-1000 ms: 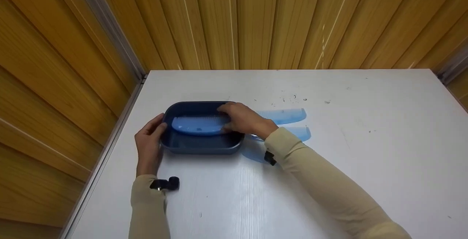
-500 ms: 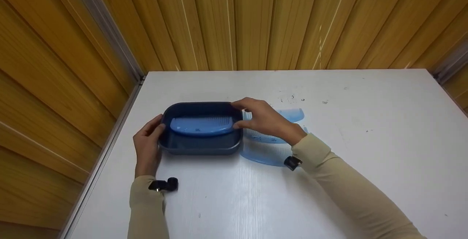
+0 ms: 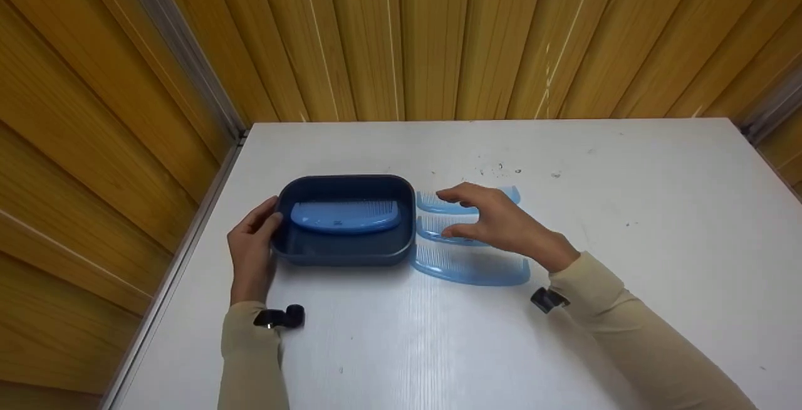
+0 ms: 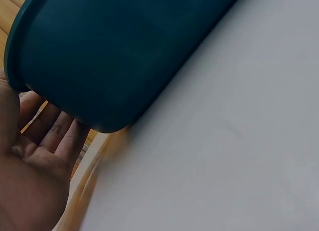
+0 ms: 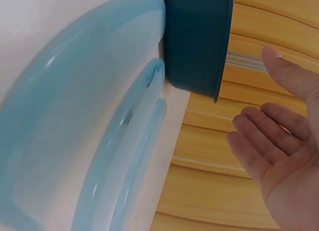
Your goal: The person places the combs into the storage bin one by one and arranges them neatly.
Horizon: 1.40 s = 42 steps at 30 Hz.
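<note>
Head view shows a white surface pushed up against a wood-panelled wall, with a dark blue tray sitting toward the left side. One light blue comb is lying inside the tray, teeth pointing to the far wall. Three more combs sit just to the right of it in a row: the far comb, the middle comb and the near comb, that last one being the only one fully in view. The left hand rests against the tray's left end, fingers relaxed along the rim, so that grip is loose and not clamped on anything; left wrist view backs this up, with straight fingers lying under the tray's rounded corner. The right hand hovers over the far and middle combs with thumb and fingers spread apart, holding nothing. Right wrist view shows the same thing, an open palm up off the surface, the three combs side by side below it and the tray's end wall right beside their tips. Both arms are in beige sleeves with small black cameras strapped at the wrists.
</note>
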Each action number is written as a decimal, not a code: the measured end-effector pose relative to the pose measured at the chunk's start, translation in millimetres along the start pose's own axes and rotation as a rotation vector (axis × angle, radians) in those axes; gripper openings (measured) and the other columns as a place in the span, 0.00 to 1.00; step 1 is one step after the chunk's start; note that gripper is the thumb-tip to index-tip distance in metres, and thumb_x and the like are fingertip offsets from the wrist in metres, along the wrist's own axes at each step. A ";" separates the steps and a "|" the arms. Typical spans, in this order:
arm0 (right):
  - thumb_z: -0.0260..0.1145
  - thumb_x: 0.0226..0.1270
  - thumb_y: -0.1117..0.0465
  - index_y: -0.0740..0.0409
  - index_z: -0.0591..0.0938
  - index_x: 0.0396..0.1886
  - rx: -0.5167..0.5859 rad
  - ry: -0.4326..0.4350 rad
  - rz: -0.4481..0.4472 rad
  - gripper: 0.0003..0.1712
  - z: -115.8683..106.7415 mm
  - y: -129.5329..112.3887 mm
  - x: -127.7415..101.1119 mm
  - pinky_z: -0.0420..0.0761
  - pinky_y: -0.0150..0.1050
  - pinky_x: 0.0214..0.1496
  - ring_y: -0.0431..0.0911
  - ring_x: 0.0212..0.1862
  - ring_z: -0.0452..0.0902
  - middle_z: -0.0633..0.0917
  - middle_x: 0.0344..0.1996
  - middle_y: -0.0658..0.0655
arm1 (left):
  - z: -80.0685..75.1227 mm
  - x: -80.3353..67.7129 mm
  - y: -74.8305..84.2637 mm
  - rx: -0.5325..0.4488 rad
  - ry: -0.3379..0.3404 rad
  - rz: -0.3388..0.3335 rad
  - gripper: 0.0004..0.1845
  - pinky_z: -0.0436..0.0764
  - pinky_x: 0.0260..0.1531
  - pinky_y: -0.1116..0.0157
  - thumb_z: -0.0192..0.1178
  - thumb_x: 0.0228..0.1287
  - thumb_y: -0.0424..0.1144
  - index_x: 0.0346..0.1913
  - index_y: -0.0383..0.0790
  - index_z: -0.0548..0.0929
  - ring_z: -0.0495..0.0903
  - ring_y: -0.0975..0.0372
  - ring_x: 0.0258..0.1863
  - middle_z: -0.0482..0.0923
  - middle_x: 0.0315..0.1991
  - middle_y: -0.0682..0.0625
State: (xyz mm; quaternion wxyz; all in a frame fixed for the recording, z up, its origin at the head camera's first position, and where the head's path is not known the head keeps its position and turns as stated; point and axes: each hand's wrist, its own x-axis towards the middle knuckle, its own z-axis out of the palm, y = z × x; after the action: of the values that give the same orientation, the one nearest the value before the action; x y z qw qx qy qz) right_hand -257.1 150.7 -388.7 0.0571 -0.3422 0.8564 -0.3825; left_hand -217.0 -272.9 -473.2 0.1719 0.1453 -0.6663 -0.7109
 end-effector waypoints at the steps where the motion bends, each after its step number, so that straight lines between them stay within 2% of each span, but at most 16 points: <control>1: 0.82 0.64 0.56 0.59 0.79 0.72 0.001 0.002 -0.002 0.38 -2.2 2.5 -5.0 0.78 0.59 0.67 0.58 0.67 0.79 0.82 0.66 0.58 | 0.7 0.0 0.3 0.002 -0.004 0.000 0.20 0.74 0.67 0.69 0.65 0.76 0.35 0.67 0.39 0.85 0.75 0.60 0.66 0.81 0.65 0.46; 11: 0.83 0.62 0.58 0.60 0.80 0.71 -0.044 0.020 0.053 0.39 -11.9 27.4 -52.5 0.79 0.62 0.66 0.61 0.65 0.79 0.83 0.65 0.61 | 0.2 -2.1 2.6 0.050 -0.002 0.006 0.20 0.74 0.67 0.69 0.66 0.76 0.37 0.67 0.41 0.86 0.75 0.61 0.66 0.82 0.64 0.48; 17: 0.84 0.60 0.58 0.61 0.78 0.72 -0.058 0.020 0.113 0.41 -11.8 37.4 -77.9 0.78 0.62 0.67 0.62 0.66 0.78 0.82 0.67 0.61 | -2.3 -2.3 2.4 0.019 0.006 0.001 0.19 0.74 0.66 0.69 0.67 0.75 0.36 0.66 0.41 0.86 0.75 0.60 0.68 0.82 0.64 0.48; 24: 0.85 0.57 0.62 0.64 0.82 0.66 -0.111 0.025 0.052 0.37 -10.8 51.2 -99.3 0.81 0.58 0.64 0.59 0.62 0.82 0.85 0.61 0.60 | -1.3 0.5 1.3 0.069 0.026 0.013 0.20 0.75 0.64 0.71 0.67 0.75 0.34 0.66 0.38 0.85 0.76 0.61 0.64 0.83 0.62 0.47; 30: 0.86 0.55 0.63 0.64 0.83 0.64 -0.121 0.018 0.044 0.36 -8.3 56.1 -111.8 0.83 0.56 0.62 0.58 0.59 0.84 0.86 0.59 0.59 | -0.7 0.8 -0.5 0.041 0.017 -0.013 0.20 0.74 0.66 0.70 0.67 0.75 0.35 0.67 0.39 0.85 0.75 0.61 0.65 0.83 0.64 0.48; 42: 0.86 0.56 0.60 0.66 0.83 0.64 -0.249 -0.024 0.145 0.37 -2.8 51.0 -111.3 0.82 0.56 0.63 0.58 0.59 0.81 0.85 0.59 0.61 | 0.7 -2.1 2.0 -0.038 0.015 -0.011 0.19 0.74 0.66 0.69 0.67 0.74 0.33 0.65 0.38 0.86 0.75 0.59 0.66 0.82 0.63 0.47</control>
State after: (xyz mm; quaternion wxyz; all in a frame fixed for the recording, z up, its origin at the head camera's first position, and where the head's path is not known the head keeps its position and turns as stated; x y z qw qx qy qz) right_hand -201.3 246.6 -440.4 0.0518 -0.2884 0.9189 -0.2641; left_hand -215.4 -271.4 -471.2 0.1758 0.1513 -0.6504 -0.7233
